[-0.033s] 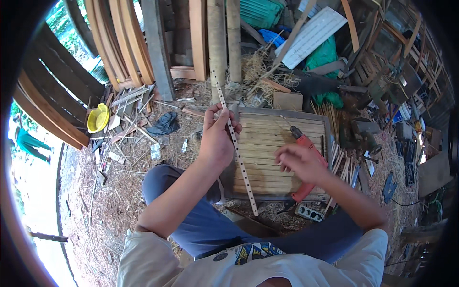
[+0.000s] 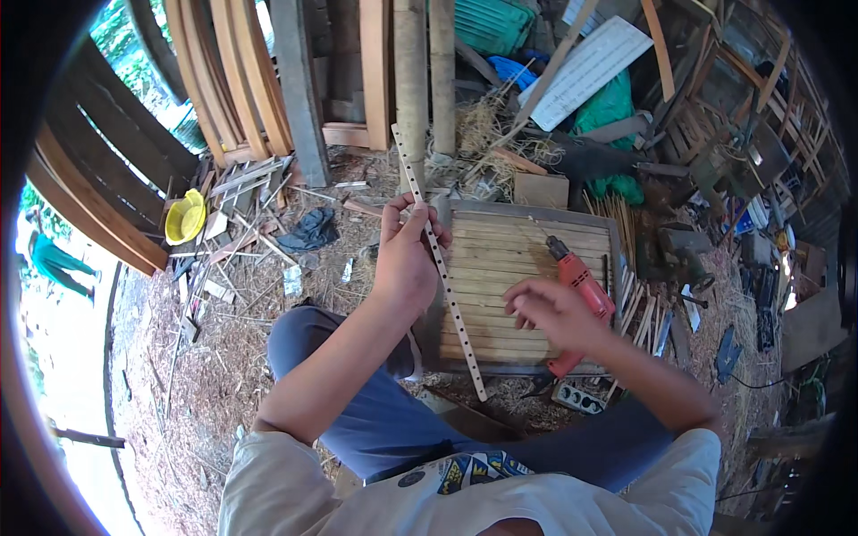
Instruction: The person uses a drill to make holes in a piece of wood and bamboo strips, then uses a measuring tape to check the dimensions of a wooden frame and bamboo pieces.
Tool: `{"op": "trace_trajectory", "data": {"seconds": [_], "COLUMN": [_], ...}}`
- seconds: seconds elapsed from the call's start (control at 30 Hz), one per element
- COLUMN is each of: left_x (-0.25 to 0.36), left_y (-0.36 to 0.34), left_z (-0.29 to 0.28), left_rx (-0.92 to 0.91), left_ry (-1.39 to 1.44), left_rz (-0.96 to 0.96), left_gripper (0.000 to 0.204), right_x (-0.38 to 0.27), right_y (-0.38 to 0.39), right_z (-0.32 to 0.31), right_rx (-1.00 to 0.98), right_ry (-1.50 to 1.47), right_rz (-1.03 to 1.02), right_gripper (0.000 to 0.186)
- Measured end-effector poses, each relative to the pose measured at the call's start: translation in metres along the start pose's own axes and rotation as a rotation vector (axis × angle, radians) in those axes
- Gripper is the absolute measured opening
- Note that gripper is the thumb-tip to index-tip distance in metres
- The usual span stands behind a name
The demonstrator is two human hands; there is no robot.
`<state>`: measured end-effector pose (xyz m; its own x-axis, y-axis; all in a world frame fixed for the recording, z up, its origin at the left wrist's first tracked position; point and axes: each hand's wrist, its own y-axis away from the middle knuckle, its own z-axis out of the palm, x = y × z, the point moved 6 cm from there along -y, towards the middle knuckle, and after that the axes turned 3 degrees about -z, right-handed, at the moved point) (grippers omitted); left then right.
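My left hand [image 2: 409,255] is closed round a long, thin, pale strip [image 2: 462,332] with a row of evenly spaced dark holes, gripping it above its middle. The strip slants from upper left to lower right, in front of a low slatted wooden panel [image 2: 492,295]. My right hand [image 2: 559,314] hovers over the panel's right half, fingers apart and loosely bent, with nothing visible in them. A red power drill [image 2: 583,279] with a bit in its chuck lies on the panel, partly hidden behind that hand.
A multi-socket power strip [image 2: 579,398] lies by the panel's near right corner. Thin wooden sticks [image 2: 633,313] are bundled along its right edge. At the left are a yellow bowl [image 2: 185,218], a black plastic bag [image 2: 308,230] and wood offcuts on ground strewn with shavings.
My right hand has shifted slightly to the left. The strip's lower end has moved a little to the right, and my left hand keeps its hold on it.
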<state>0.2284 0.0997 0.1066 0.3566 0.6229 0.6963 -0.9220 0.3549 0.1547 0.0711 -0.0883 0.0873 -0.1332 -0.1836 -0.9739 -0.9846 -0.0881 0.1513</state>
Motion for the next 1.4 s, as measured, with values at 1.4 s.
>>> {"op": "trace_trajectory", "data": {"seconds": [1.4], "left_x": [-0.017], "left_y": [-0.081], "left_z": [-0.017], "left_rx": [-0.525], "left_ry": [-1.778], "left_rz": [0.664], "left_gripper": [0.044], "right_x": [0.036], "right_y": [-0.051], "right_z": [-0.211], "right_rx": [0.548], "right_ry": [1.108], "right_rz": [-0.455], "right_gripper": [0.018]}}
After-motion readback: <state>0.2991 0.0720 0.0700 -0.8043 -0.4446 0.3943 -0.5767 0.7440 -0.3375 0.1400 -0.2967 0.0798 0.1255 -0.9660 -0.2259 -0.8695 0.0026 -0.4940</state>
